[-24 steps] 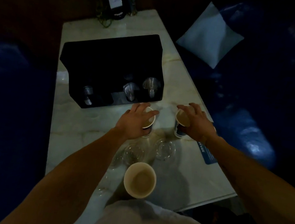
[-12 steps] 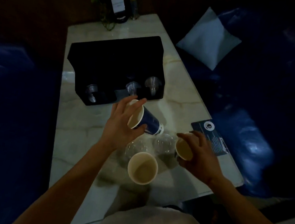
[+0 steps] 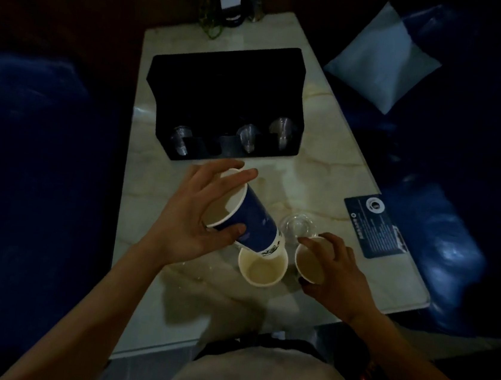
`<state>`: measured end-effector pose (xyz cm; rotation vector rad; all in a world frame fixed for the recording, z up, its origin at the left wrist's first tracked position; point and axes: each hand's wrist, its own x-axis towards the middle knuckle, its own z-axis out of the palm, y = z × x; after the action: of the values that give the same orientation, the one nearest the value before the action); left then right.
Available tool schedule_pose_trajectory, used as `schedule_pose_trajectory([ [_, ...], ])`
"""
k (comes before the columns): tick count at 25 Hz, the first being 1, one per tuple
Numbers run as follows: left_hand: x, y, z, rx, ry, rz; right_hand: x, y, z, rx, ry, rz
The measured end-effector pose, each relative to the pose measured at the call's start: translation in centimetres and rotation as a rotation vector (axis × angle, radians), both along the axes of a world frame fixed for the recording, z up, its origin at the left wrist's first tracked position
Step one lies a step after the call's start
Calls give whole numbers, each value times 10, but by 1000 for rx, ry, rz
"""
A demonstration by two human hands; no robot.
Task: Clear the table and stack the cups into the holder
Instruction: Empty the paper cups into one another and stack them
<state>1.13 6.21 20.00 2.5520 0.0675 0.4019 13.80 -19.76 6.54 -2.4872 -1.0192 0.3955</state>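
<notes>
My left hand grips a blue paper cup by its rim, tilted so its base hangs over the mouth of an upright paper cup on the marble table. My right hand holds a second paper cup just right of that one. A clear plastic cup stands behind them. The black cup holder sits farther back, with clear cups showing in its front slots.
A dark blue card lies near the table's right edge. A bottle and a small plant stand at the far end. Blue sofas flank the table on both sides, with a pale cushion on the right.
Both hands lifted their cups and drew them back toward me. The left cup is tilted with its base now over the upright cup; the right cup came down beside it.
</notes>
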Motion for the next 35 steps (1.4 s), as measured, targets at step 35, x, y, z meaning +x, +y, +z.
schedule_pose_trajectory([
  [35,-14,-69,-136,-263,287,176,3,-1,-7,119,-3,-50],
])
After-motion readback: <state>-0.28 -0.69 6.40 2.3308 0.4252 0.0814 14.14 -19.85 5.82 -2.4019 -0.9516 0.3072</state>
